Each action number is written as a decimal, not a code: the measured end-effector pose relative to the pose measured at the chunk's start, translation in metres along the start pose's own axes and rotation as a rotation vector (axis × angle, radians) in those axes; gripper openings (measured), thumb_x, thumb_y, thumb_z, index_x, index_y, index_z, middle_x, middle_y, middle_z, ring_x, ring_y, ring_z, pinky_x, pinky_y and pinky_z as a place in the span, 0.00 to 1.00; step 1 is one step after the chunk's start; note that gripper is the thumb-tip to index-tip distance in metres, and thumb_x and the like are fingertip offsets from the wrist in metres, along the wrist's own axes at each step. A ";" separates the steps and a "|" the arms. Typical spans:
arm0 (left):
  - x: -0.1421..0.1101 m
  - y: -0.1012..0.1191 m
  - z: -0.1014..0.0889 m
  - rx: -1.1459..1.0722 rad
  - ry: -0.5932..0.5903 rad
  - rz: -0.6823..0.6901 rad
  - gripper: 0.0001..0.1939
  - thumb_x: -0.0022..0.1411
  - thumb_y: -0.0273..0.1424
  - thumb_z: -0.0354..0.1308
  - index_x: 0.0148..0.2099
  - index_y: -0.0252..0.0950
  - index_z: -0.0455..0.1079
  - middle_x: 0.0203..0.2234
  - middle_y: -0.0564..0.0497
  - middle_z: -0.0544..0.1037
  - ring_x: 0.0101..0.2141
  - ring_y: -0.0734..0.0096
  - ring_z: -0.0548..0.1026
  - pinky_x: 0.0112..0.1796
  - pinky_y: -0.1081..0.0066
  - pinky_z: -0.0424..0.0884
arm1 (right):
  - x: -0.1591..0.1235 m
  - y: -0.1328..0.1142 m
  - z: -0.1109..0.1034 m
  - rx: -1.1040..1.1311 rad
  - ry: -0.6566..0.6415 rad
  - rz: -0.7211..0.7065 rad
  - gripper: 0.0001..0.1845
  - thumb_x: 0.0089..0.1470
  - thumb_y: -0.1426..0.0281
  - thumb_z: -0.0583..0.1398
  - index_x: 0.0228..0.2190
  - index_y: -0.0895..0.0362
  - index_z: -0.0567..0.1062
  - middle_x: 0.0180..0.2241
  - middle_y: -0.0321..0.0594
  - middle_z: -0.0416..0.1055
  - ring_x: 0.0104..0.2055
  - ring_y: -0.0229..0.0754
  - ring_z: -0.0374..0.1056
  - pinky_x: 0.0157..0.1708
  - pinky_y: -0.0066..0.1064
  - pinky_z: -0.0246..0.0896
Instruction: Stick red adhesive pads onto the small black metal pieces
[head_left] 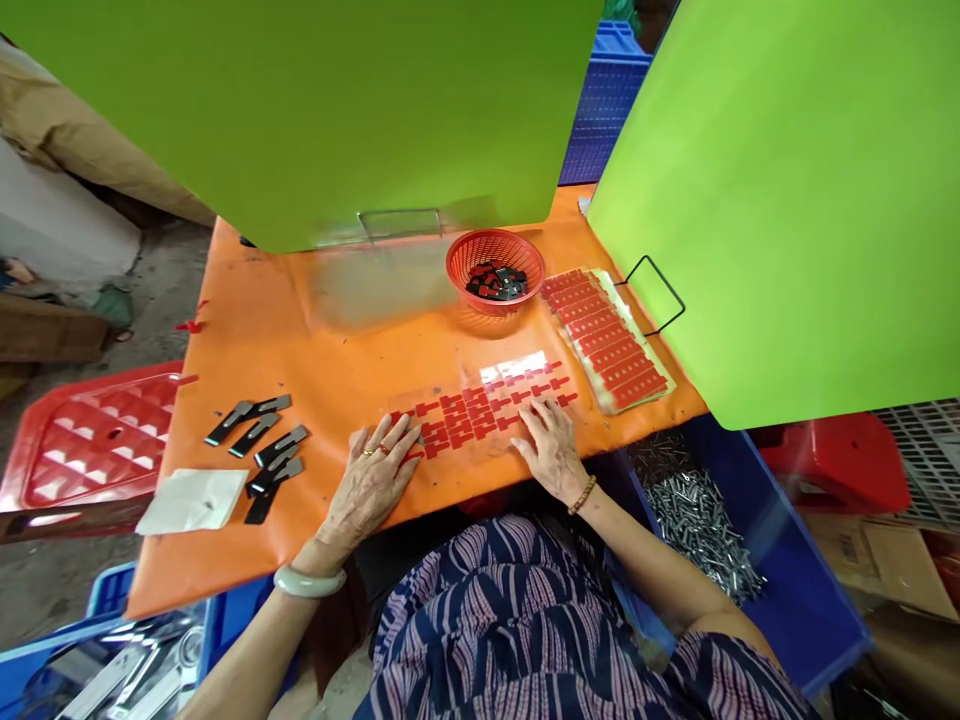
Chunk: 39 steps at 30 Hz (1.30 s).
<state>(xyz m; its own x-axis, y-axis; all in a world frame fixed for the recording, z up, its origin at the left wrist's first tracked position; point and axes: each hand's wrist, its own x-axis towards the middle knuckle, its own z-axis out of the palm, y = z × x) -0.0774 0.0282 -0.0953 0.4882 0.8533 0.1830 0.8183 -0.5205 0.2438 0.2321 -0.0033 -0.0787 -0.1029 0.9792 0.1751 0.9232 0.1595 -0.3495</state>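
Note:
A clear sheet with rows of red die-cut stickers point(480, 408) lies flat near the front edge of the orange table. On its left end rests my left hand point(379, 470), fingers stretched out flat. My right hand point(550, 445) lies on the sheet's right part, its fingers spread. Neither hand grips anything. Right of the sheet sits a stack of red sticker sheets point(611, 340) with pale backing. Several black and grey flat metal pieces point(259, 430) lie at the left, beside a folded white paper point(196, 500).
A red basket point(495, 238) of black and red pieces stands at the table's back. Green panels point(337, 120) on wire stands rise behind and at the right. Blue bins of metal parts point(697, 530) flank me below the table edge. A red stool point(97, 435) is at left.

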 end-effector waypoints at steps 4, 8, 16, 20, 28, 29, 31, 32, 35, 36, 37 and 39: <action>0.000 0.001 -0.001 -0.007 0.003 0.000 0.24 0.70 0.39 0.42 0.62 0.36 0.66 0.62 0.40 0.66 0.65 0.48 0.57 0.60 0.45 0.54 | 0.041 0.035 -0.024 -0.003 0.096 0.025 0.26 0.64 0.61 0.49 0.58 0.61 0.64 0.61 0.53 0.61 0.64 0.52 0.55 0.61 0.48 0.53; 0.001 0.001 -0.001 0.003 0.001 0.009 0.25 0.70 0.39 0.42 0.62 0.35 0.66 0.62 0.39 0.66 0.64 0.47 0.58 0.60 0.44 0.55 | 0.097 0.078 -0.036 -0.190 0.100 0.232 0.32 0.60 0.62 0.55 0.61 0.63 0.59 0.65 0.60 0.51 0.66 0.64 0.47 0.60 0.58 0.46; 0.002 0.001 -0.002 0.057 0.010 0.032 0.25 0.71 0.39 0.41 0.61 0.33 0.67 0.62 0.38 0.66 0.63 0.46 0.60 0.59 0.46 0.56 | 0.160 0.104 -0.016 -0.304 -0.012 0.186 0.30 0.60 0.63 0.53 0.61 0.60 0.60 0.65 0.56 0.53 0.65 0.64 0.46 0.58 0.56 0.45; 0.001 0.000 -0.002 0.071 0.017 0.034 0.25 0.71 0.40 0.41 0.60 0.33 0.67 0.61 0.39 0.67 0.63 0.47 0.60 0.59 0.47 0.56 | 0.168 0.114 -0.016 -0.277 0.062 0.309 0.26 0.61 0.63 0.50 0.58 0.60 0.64 0.62 0.56 0.58 0.61 0.61 0.51 0.57 0.53 0.47; 0.002 -0.001 -0.001 0.057 0.027 0.027 0.25 0.71 0.40 0.41 0.60 0.34 0.67 0.61 0.38 0.67 0.62 0.46 0.61 0.59 0.45 0.57 | 0.166 0.112 -0.013 -0.284 0.065 0.402 0.26 0.61 0.60 0.51 0.56 0.60 0.65 0.61 0.56 0.58 0.61 0.61 0.51 0.56 0.51 0.47; 0.002 -0.001 -0.001 0.053 0.030 0.025 0.25 0.71 0.41 0.41 0.60 0.34 0.68 0.61 0.38 0.68 0.62 0.46 0.61 0.59 0.45 0.57 | 0.165 0.110 -0.013 -0.289 0.064 0.400 0.25 0.61 0.61 0.51 0.56 0.60 0.64 0.61 0.56 0.58 0.61 0.61 0.51 0.55 0.51 0.47; 0.002 -0.001 -0.001 0.045 0.030 0.021 0.25 0.70 0.41 0.41 0.59 0.33 0.68 0.61 0.38 0.67 0.62 0.46 0.61 0.59 0.45 0.57 | 0.164 0.106 -0.013 -0.297 0.072 0.393 0.24 0.61 0.63 0.51 0.56 0.60 0.64 0.60 0.56 0.59 0.60 0.59 0.52 0.55 0.50 0.48; 0.002 0.000 -0.001 0.041 0.028 0.019 0.25 0.70 0.41 0.41 0.59 0.33 0.68 0.61 0.38 0.67 0.62 0.46 0.61 0.59 0.45 0.57 | 0.164 0.104 -0.013 -0.301 0.077 0.392 0.24 0.61 0.64 0.51 0.56 0.60 0.65 0.60 0.56 0.60 0.60 0.59 0.52 0.54 0.49 0.49; 0.002 0.000 -0.002 0.029 0.019 0.007 0.25 0.70 0.40 0.42 0.60 0.35 0.68 0.61 0.39 0.67 0.63 0.47 0.61 0.59 0.45 0.57 | 0.162 0.101 -0.014 -0.305 0.081 0.381 0.23 0.61 0.65 0.51 0.55 0.60 0.65 0.60 0.57 0.59 0.59 0.59 0.53 0.53 0.50 0.50; 0.002 0.001 -0.003 0.025 0.016 0.003 0.24 0.70 0.40 0.42 0.60 0.36 0.67 0.61 0.39 0.67 0.63 0.48 0.61 0.59 0.45 0.57 | 0.162 0.101 -0.014 -0.306 0.083 0.369 0.23 0.61 0.65 0.50 0.56 0.60 0.64 0.60 0.57 0.59 0.59 0.59 0.53 0.53 0.50 0.50; 0.002 0.001 -0.004 0.023 0.015 0.000 0.24 0.70 0.39 0.43 0.60 0.37 0.67 0.61 0.40 0.67 0.63 0.48 0.61 0.59 0.45 0.57 | 0.161 0.101 -0.014 -0.307 0.087 0.357 0.24 0.61 0.65 0.50 0.56 0.60 0.64 0.61 0.58 0.58 0.59 0.60 0.53 0.53 0.51 0.50; 0.001 0.003 -0.005 0.018 0.016 0.000 0.23 0.70 0.39 0.43 0.61 0.37 0.67 0.61 0.40 0.67 0.63 0.48 0.60 0.60 0.46 0.56 | 0.161 0.103 -0.013 -0.307 0.095 0.340 0.24 0.62 0.66 0.50 0.57 0.61 0.64 0.61 0.59 0.57 0.59 0.60 0.52 0.53 0.52 0.49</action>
<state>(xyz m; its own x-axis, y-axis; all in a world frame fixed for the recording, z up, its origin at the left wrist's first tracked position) -0.0761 0.0279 -0.0898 0.4832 0.8528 0.1982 0.8240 -0.5194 0.2264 0.3152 0.1693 -0.0739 0.2453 0.9514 0.1862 0.9671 -0.2267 -0.1157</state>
